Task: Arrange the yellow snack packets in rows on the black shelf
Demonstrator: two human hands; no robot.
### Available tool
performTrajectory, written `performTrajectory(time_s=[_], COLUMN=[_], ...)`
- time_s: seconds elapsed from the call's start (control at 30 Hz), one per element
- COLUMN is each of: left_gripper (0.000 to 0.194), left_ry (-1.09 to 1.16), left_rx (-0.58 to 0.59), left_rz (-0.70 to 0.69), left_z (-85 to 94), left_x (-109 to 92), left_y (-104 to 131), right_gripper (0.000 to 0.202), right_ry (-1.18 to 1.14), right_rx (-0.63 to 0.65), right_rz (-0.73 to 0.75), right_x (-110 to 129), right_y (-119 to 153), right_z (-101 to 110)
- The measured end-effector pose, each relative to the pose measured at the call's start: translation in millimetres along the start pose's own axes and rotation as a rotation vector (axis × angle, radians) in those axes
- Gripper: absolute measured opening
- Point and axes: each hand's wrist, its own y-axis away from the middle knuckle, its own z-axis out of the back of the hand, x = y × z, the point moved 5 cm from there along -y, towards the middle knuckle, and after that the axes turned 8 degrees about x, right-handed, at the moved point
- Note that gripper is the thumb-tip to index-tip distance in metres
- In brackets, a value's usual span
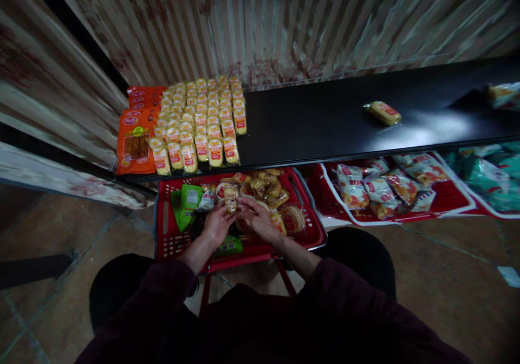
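Observation:
Over the red basket (312,220), my left hand (218,224) has its fingers closed around the lower end of a wrapped snack cake (231,193). My right hand (258,216) meets it from the other side, thumb and fingers pinched at the cake's edge. Beneath and around both hands lie more packaged snacks: a green packet (187,204) at the left, a green packet (229,246) below my left hand, wrapped cakes (276,193) at the upper right, and a round pack of pale biscuits (293,219). My hands hide part of the basket's contents.
Rows of wrapped cakes (203,120) stand on the black shelf (300,120), beside orange snack packets (136,136). One wrapped cake (384,113) lies farther right. Beneath the shelf, a second red basket (331,204) holds bagged snacks; teal packets (491,177) fill another.

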Motion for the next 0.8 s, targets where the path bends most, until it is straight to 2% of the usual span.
performTrajectory(time_s=[0.17, 0.33, 0.57, 0.8], left_gripper=[0.014, 0.013, 0.017, 0.016], left_ry=[0.045, 0.013, 0.006, 0.029], left_rx=[-0.013, -0.061, -0.058, -0.035], left_rz=[0.02, 0.05, 0.076, 0.064], left_z=[1.8, 6.0, 0.6, 2.1], left_x=[1.2, 2.3, 3.1, 6.3], left_y=[-0.6, -1.5, 1.1, -0.5], right_gripper=[0.033, 0.031, 0.031, 0.038], right_ry=[0.02, 0.135, 0.495, 0.788], right_rx=[0.005, 0.041, 0.037, 0.051], right_rz=[0.008, 0.065, 0.292, 0.386], right_x=[-0.5, -1.3, 5.0, 13.8], right_y=[0.6, -0.9, 0.4, 7.4], right_z=[1.5, 1.1, 0.0, -7.0])
